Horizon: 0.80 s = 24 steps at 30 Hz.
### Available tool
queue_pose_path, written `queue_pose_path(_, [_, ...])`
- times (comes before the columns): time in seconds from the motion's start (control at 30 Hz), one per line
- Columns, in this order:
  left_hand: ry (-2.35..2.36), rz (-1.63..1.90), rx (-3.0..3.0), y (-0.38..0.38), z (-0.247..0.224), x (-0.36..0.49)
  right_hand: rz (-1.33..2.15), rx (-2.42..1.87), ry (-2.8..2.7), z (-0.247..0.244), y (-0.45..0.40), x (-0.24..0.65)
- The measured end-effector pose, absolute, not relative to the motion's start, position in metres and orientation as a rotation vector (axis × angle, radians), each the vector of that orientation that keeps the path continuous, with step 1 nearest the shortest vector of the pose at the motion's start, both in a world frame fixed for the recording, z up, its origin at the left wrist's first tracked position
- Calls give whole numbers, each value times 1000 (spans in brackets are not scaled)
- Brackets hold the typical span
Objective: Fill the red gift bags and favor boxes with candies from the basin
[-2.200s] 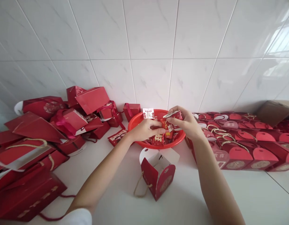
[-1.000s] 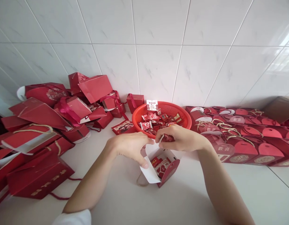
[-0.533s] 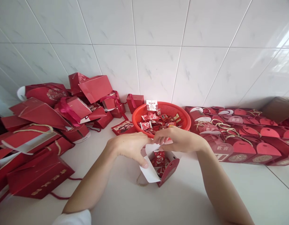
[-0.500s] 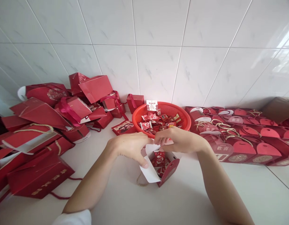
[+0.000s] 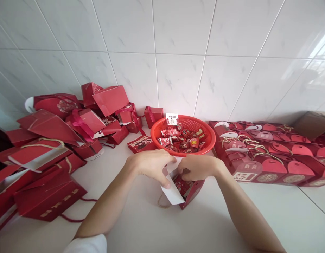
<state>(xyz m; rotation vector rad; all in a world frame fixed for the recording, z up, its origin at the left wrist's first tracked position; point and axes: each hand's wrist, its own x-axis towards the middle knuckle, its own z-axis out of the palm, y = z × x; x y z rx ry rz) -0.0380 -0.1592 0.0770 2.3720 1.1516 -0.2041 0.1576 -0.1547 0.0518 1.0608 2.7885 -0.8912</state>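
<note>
Red gift box (image 5: 194, 195) placed between left hand (image 5: 153, 167), by which white flap (image 5: 175, 195) is pinched, and right hand (image 5: 198, 166), curled over wrapped candies (image 5: 181, 185) inside; whether any gripped, cannot be told.

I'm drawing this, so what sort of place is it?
Probably indoors, maybe a kitchen or workroom; I can't tell which. You can see a shiny tiled wall, a pale surface below it, and on that a red basket of wrapped packets beside rows of red boxes.
</note>
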Motion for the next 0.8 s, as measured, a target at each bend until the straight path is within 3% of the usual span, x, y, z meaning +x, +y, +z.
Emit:
queue_pose_path(0.27, [1208,-316,2359,-163,82,-37,-1193,990,2765,77,-167,186])
queue_pose_path(0.5, [1156,-353,2407,-166,83,-36,-1199,1037,2961,45,-210,230])
queue_pose_path(0.6, [1064,-344,2441,-168,82,-29,-1171,1363,3155,22,-232,239])
queue_pose_path(0.7, [1027,-308,2475,-169,81,-24,-839,1835,3286,2,-245,248])
queue_pose_path(0.8, [979,-225,2469,-165,79,-26,-660,1998,3287,-11,-251,255])
